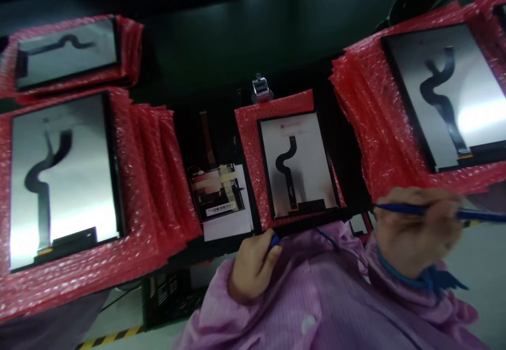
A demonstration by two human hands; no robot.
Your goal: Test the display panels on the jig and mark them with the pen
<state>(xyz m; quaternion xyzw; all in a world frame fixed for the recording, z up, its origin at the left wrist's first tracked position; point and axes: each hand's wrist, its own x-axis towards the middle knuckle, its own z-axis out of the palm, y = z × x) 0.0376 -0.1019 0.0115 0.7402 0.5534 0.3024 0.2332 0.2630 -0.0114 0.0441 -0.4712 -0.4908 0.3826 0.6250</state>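
Note:
Raised at the lower right, my right hand (419, 231) is closed around a slim blue pen (399, 208), its tapered end pointing left; the hand is slightly blurred. My left hand (255, 265) is closed at the table's front edge, with a small blue object (274, 240) showing between thumb and fingers; its kind cannot be made out. Between and beyond my hands lies a display panel (312, 165), its silvery back up, with a curved black flex cable (285, 166). Under it is a red bubble-wrap sheet (249, 144). Neither hand touches the panel.
Stacks of similar panels on red bubble wrap stand at left (154, 165) and right (375, 107), with another stack (130, 49) at the far left. A metal tally counter (261, 89) sits behind the middle panel. Left of it, a taped circuit piece (217, 189) lies on white paper (229, 226).

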